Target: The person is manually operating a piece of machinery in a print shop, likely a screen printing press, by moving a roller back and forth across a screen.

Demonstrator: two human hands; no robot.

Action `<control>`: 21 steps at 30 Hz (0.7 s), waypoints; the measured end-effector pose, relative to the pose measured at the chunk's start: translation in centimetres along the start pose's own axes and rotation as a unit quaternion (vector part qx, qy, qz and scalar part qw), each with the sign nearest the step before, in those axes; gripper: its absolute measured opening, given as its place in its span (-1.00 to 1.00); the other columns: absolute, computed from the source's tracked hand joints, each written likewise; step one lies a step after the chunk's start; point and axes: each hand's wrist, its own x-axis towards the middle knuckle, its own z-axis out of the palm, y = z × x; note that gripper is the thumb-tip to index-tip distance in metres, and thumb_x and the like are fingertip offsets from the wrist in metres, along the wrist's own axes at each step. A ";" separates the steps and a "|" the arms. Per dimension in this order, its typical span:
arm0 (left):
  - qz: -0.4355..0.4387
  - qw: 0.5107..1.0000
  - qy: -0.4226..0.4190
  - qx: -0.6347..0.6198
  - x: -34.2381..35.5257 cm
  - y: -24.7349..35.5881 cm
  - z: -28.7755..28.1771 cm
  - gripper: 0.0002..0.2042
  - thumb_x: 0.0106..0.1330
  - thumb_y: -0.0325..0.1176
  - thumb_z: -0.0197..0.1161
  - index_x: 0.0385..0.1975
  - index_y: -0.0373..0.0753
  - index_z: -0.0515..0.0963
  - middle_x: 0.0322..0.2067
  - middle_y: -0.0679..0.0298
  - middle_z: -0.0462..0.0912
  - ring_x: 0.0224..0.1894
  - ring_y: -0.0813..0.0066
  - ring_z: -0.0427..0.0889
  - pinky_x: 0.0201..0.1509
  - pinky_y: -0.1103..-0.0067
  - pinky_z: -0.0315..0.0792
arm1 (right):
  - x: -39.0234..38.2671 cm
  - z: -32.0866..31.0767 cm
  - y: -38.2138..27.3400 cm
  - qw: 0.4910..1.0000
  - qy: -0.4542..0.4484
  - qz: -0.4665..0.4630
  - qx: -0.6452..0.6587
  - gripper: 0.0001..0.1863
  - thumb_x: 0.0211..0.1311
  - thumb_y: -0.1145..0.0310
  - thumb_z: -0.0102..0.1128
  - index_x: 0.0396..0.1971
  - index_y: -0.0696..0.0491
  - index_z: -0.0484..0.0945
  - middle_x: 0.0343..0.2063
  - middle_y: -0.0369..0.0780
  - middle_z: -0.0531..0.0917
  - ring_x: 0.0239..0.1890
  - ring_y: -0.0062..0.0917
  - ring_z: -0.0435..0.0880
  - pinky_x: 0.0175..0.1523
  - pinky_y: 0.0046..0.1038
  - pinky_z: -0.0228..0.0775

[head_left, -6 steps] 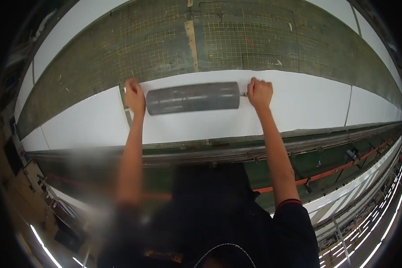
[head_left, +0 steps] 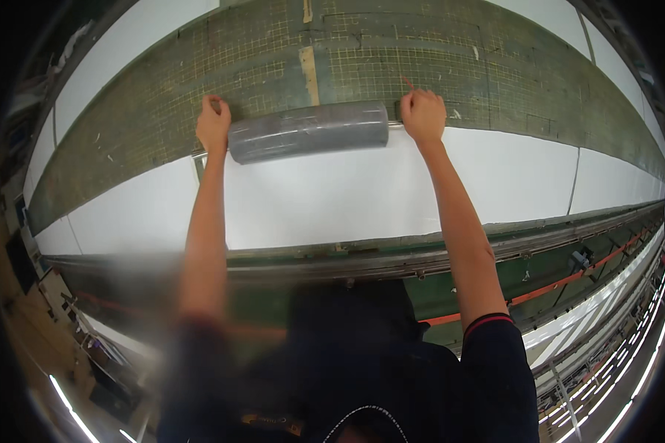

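Note:
A thick grey roller point(head_left: 308, 134) lies crosswise before me, over the far edge of a white sheet point(head_left: 332, 196). My right hand point(head_left: 423, 116) is closed round the handle at the roller's right end, where a short metal rod point(head_left: 396, 125) shows between hand and cylinder. At the left end, my left hand point(head_left: 213, 124) is curled with thumb and fingers together. The handle on that side is hidden by the hand. Both arms are stretched forward over the sheet.
Beyond the sheet runs a worn green table surface point(head_left: 236, 70) with yellow grid lines and a strip of tan tape point(head_left: 309, 76). More white sheets point(head_left: 528, 166) adjoin on both sides. A metal rail point(head_left: 391, 266) and an orange bar point(head_left: 547, 289) run along the near edge.
Both hands and the roller have moved away from me, from the middle of the white sheet to its far edge. The grip looks the same.

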 end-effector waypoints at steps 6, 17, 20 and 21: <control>-0.047 0.991 -0.035 0.120 -1.9 -1.1 -0.3 -0.69 0.35 0.03 0.17 -0.12 -0.03 0.55 -0.29 0.06 0.77 -0.18 -0.10 0.73 -0.12 0.14 0.53 | -1.5 -0.5 -0.5 0.998 -0.041 0.056 0.001 -0.68 0.26 0.27 0.08 -0.61 0.11 0.64 -0.48 -0.10 0.69 -0.35 -0.20 0.64 -0.17 -0.13 0.42; -0.018 0.996 -0.067 0.060 -24.5 -10.1 -4.6 -0.78 0.35 -0.15 0.15 -0.41 -0.17 0.51 -0.56 0.10 0.57 -0.44 -0.03 0.60 -0.38 0.18 0.37 | -24.0 -6.0 -1.3 0.999 -0.015 -0.024 -0.019 -0.86 0.09 0.30 0.10 -0.55 0.02 0.49 -0.54 -0.22 0.49 -0.41 -0.25 0.51 -0.22 -0.16 0.27; 0.099 0.992 -0.011 0.081 -29.4 -12.7 -5.2 -0.81 0.33 -0.22 0.13 -0.45 -0.17 0.52 -0.58 0.09 0.58 -0.45 -0.03 0.59 -0.36 0.14 0.35 | -28.8 -8.2 -2.9 0.996 -0.043 0.001 -0.073 -0.86 0.11 0.31 0.08 -0.54 0.04 0.49 -0.52 -0.19 0.50 -0.34 -0.22 0.51 -0.11 -0.12 0.26; 0.105 0.989 -0.026 0.098 -31.0 -13.4 -5.5 -0.80 0.35 -0.24 0.12 -0.45 -0.19 0.50 -0.60 0.06 0.57 -0.47 -0.06 0.57 -0.36 0.11 0.34 | -30.2 -8.9 -3.5 0.994 -0.066 -0.007 -0.089 -0.85 0.14 0.31 0.07 -0.54 0.05 0.50 -0.51 -0.18 0.50 -0.32 -0.21 0.50 -0.09 -0.12 0.27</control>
